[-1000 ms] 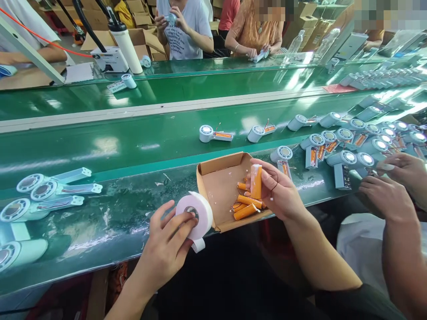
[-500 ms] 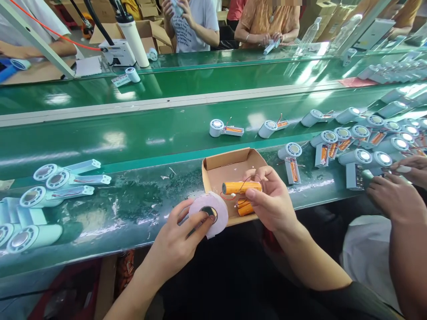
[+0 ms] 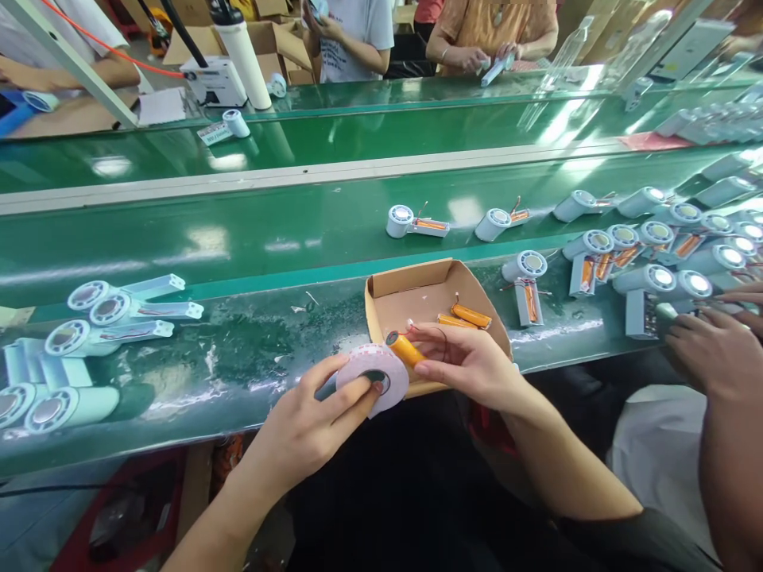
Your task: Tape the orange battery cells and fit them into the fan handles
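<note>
My left hand (image 3: pixel 325 413) grips a roll of white tape (image 3: pixel 393 384), with fingers pushed into its core. In my right hand (image 3: pixel 470 361) is an orange battery cell (image 3: pixel 405 347) with thin wires, pinched between thumb and fingers. The cell's near end is close to the roll's upper right edge; whether they touch I cannot tell. Behind my right hand stands an open cardboard tray (image 3: pixel 405 306). More orange batteries (image 3: pixel 470 315) with wires lie inside it.
Pale blue fan bodies (image 3: pixel 98 318) lie on the bench at left, and several more with orange batteries (image 3: pixel 596 242) at right. A co-worker's hand (image 3: pixel 709 349) works at far right. Across the green conveyor belt (image 3: pixel 268 230) other people handle parts.
My right hand has turned the battery so its end tilts up toward the tape roll and has brought it closer. The view has shifted slightly.
</note>
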